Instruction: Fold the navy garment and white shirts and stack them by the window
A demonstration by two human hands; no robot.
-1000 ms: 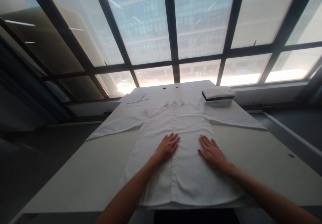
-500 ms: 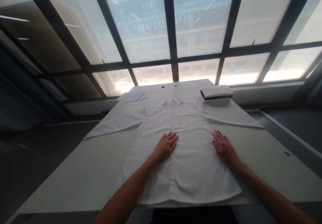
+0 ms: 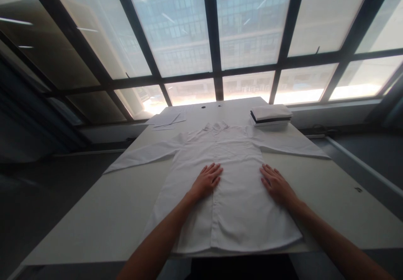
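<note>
A white button-up shirt (image 3: 237, 204) lies front side up, its collar toward the window and its sleeves spread out to both sides. My left hand (image 3: 207, 180) rests palm down on the shirt, left of the button placket, with its fingers stretched out. At the shirt's right side edge, my right hand (image 3: 277, 184) lies flat, fingertips on the cloth and fingers extended. Neither hand grips anything. Small wrinkles run across the cloth between and below the hands.
The shirt is on a white table (image 3: 126, 213). A stack of folded cloth (image 3: 271, 114), light with a dark layer, sits at the back right. Papers (image 3: 166, 119) lie at the back left. A small dark item (image 3: 358, 190) is near the right edge. Large windows (image 3: 248, 24) stand behind.
My right hand has slid slightly left, a little further onto the shirt's edge. My left hand stays at nearly the same spot on the cloth.
</note>
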